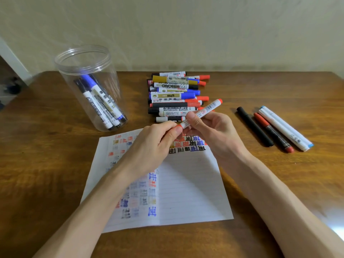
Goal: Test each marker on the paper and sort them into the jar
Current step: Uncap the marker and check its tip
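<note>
Gripping the barrel of the red marker (203, 109), the right hand (210, 131) steadies it above the paper (188, 189) while the left hand (152, 144) pinches its cap (179, 127), probably uncapping for testing.

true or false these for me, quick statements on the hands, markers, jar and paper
1. The left hand and right hand both hold one red-capped marker. True.
2. The jar lies on its side. False: it stands upright.
3. The jar is empty. False: several sorted markers lean inside it.
4. The paper bears ink marks. True.
5. Three loose markers lie right of the paper. True.
</note>
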{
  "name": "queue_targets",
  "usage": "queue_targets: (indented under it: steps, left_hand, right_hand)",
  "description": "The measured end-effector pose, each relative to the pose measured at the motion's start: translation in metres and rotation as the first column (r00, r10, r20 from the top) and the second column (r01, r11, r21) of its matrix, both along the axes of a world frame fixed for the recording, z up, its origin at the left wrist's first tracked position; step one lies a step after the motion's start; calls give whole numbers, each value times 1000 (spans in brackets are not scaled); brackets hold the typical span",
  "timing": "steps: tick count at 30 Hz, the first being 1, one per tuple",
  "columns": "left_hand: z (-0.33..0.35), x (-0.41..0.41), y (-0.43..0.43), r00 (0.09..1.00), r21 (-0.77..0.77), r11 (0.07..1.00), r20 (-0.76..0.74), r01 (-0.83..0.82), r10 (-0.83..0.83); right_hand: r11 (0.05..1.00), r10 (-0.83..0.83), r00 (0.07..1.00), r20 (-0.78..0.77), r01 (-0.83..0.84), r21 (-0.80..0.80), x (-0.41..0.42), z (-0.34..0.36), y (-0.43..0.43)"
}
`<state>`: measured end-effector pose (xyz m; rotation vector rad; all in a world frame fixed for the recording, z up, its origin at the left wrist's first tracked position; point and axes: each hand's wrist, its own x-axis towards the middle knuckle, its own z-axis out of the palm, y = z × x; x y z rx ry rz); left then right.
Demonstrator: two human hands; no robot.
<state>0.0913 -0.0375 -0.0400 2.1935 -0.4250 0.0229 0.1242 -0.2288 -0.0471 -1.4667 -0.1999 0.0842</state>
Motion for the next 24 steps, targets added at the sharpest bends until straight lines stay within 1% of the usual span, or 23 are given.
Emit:
queue_targets:
  steps: [2, 7, 13, 17, 19, 20, 21, 22, 24]
  left_hand:
    - [1, 1, 2, 999, -36, 999, -46, 27, -29]
    - [10, 0, 1, 980, -187, 980, -171, 67, -100]
    - [19, -4, 1, 941, -295, 955, -321, 9, -107]
    - [21, -5, 0, 921, -316, 949, -371, -3, -121]
    - [17, -5, 0, 934, -319, 948, -338, 6, -120]
    - [14, -5, -1, 953, -302, 953, -283, 19, -108]
    - [11, -6, -2, 976, -252, 967, -202, 29, -82]
    - [7, -7, -2, 994, -170, 985, -104, 26, -44]
    - [1, -6, -4, 996, 2, 1000, 84, -24, 24]
  right_hand:
    - [1000, 16, 1000, 0, -16, -5, 0, 1, 0]
    - [999, 45, 999, 3, -45, -23, -1, 5, -2]
    - [998, 67, 998, 14, -67, -22, -2, 7, -1]
    - [995, 91, 996, 9, -91, -32, -3, 9, -4]
    - [991, 115, 993, -4, -115, -63, 0, 10, -7]
    - [989, 122, 993, -12, -122, -82, 1, 11, -9]
    - [988, 123, 992, -20, -124, -93, 1, 12, -11]
    - [987, 124, 992, -23, -125, -99, 1, 12, -13]
    - [986, 114, 993, -22, -116, -117, -1, 11, -14]
